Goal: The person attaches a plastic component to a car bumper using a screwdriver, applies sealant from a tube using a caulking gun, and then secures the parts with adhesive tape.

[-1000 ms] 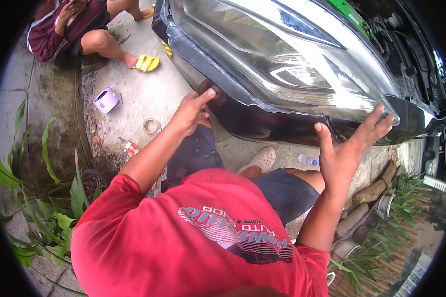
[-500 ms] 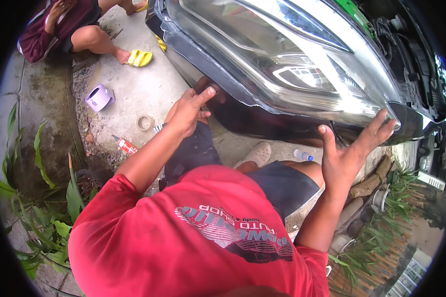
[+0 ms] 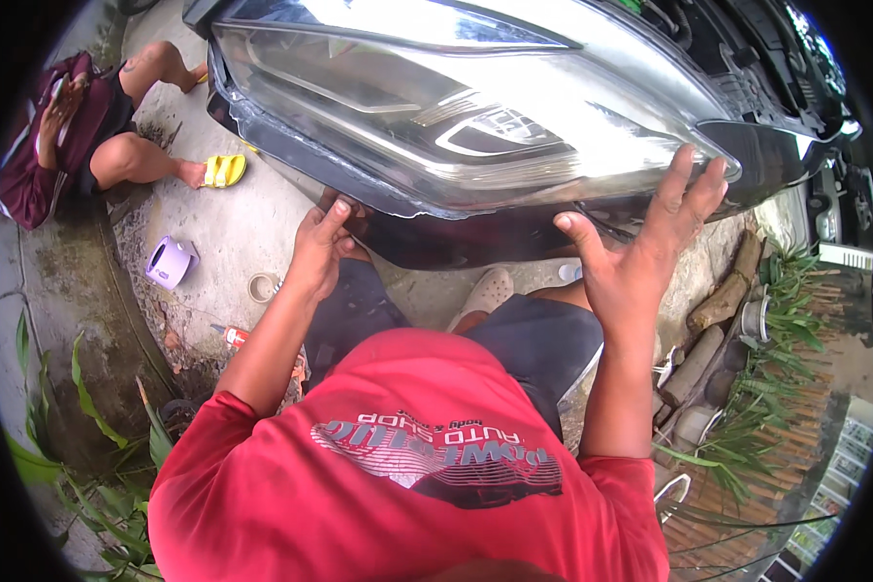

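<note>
The headlight [image 3: 475, 126], a large clear-lensed unit in a dark housing, is held up in front of the person, above the concrete floor [image 3: 233, 223]. The left hand [image 3: 322, 247] grips its lower edge, fingers curled under the housing. The right hand [image 3: 645, 252] lies flat and spread against its right end, thumb below. On the floor lie a purple cup [image 3: 169, 263], a tape roll [image 3: 261, 287] and a yellow sandal [image 3: 225, 171]; another person [image 3: 78, 136] sits nearby.
</note>
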Demonstrator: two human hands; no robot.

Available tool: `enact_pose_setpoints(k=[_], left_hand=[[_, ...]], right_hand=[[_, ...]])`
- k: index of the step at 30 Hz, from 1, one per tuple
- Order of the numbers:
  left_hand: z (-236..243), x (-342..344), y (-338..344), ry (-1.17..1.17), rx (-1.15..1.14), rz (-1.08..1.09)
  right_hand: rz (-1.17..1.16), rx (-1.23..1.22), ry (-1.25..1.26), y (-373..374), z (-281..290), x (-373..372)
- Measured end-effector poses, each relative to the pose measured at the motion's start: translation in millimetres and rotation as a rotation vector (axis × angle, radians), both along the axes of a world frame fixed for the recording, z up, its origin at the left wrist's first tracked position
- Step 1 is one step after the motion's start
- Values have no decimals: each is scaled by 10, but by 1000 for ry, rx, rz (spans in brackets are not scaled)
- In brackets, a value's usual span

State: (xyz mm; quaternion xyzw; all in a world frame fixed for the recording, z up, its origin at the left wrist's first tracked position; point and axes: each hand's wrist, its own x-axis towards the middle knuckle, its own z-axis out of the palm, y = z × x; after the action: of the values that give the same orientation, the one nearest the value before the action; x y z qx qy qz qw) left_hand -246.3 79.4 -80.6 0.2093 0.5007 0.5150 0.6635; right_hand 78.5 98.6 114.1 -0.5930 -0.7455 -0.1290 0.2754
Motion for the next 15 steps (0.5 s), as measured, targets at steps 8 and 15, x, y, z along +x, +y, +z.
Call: enact_pose_setpoints(k=[8, 15], left_hand=[[-108, -26, 51, -71, 12, 27], [-61, -66, 34, -54, -22, 26]], right_hand=[[-12, 146, 92, 39, -304, 191], [-148, 50, 218, -99, -576, 405]])
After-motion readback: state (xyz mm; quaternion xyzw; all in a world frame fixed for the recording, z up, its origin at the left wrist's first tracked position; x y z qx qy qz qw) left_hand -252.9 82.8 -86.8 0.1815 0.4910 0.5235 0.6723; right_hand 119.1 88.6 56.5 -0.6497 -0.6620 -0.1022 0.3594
